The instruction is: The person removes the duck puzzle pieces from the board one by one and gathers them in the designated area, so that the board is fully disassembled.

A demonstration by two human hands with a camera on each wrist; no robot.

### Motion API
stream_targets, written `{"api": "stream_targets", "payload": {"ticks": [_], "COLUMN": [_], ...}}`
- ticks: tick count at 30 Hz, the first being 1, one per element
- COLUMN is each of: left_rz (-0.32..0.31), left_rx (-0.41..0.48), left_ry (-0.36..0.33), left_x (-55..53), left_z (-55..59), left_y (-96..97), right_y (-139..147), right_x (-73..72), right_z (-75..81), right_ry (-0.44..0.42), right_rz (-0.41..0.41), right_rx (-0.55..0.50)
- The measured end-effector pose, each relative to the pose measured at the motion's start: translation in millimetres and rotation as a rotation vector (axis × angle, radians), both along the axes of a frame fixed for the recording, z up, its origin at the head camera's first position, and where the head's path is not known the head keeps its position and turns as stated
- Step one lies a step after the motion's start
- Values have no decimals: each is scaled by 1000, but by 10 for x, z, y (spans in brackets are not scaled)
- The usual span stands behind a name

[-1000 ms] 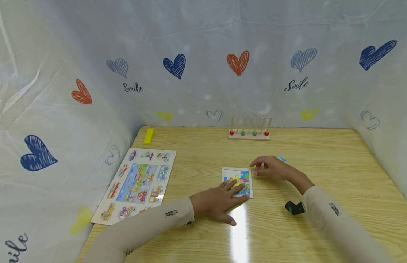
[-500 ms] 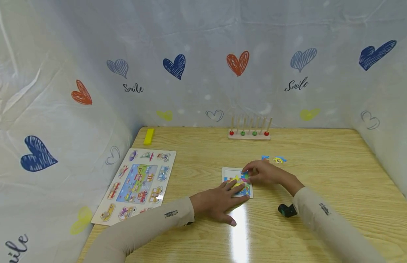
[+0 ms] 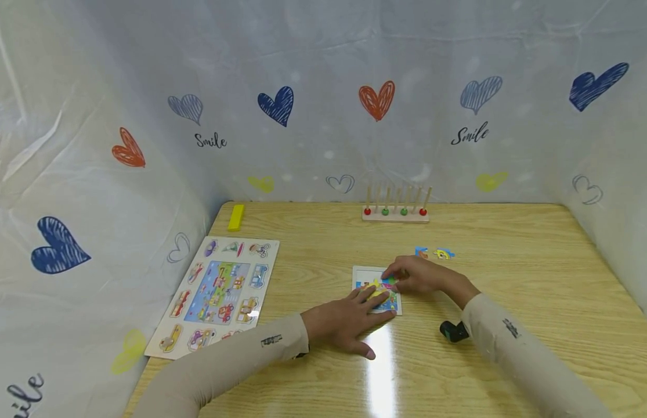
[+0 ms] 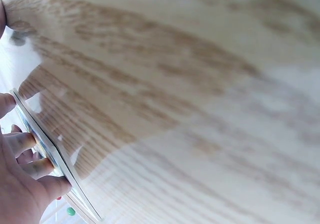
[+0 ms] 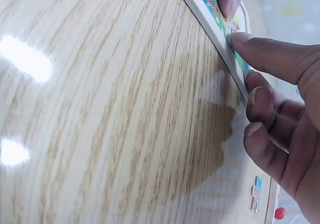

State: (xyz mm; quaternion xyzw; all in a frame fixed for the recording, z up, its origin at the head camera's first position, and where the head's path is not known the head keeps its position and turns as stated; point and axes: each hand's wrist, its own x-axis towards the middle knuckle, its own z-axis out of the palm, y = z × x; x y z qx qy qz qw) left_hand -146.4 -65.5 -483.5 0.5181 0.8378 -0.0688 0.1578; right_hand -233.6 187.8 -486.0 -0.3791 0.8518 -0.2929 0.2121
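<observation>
A small framed jigsaw puzzle [image 3: 376, 269] lies on the table, its upper-left area showing white backing. Across its picture my left hand [image 3: 346, 324] is spread flat, fingertips on the pieces and thumb out on the wood. My right hand [image 3: 419, 274] is at the frame's right side, its thumb and forefinger pinching a green-and-blue puzzle piece [image 3: 391, 280] at the upper right. The right wrist view shows the thumb [image 5: 272, 56] on the puzzle and the other fingers curled beside the frame. Two loose pieces, one blue and orange [image 3: 421, 251] and one yellow and blue [image 3: 444, 253], lie beyond.
A vehicle picture board [image 3: 268, 261] lies at the left, with a yellow block [image 3: 236, 217] behind it. At the back stands a wooden peg rack [image 3: 395, 217] with red and green beads. A black object [image 3: 452, 331] is by the right sleeve. Printed curtains surround the table.
The right hand has moved left from beside the frame onto the puzzle's upper-right piece, uncovering the two loose pieces behind it. The left hand has stayed in place.
</observation>
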Motion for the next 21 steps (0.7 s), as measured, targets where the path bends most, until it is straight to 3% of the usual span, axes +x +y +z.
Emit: {"api": "stream_targets", "payload": {"ticks": [11, 21], "left_rz": [-3, 6], "left_rx": [17, 14], "left_ry": [-8, -20], "left_x": [-6, -9], "left_z": [-15, -12], "left_y": [-3, -4], "right_y": [-18, -29], "right_x": [-2, 14], "right_z": [7, 3], "right_ry": [7, -26], "right_rz": [9, -39], "right_rx": [-14, -34]}}
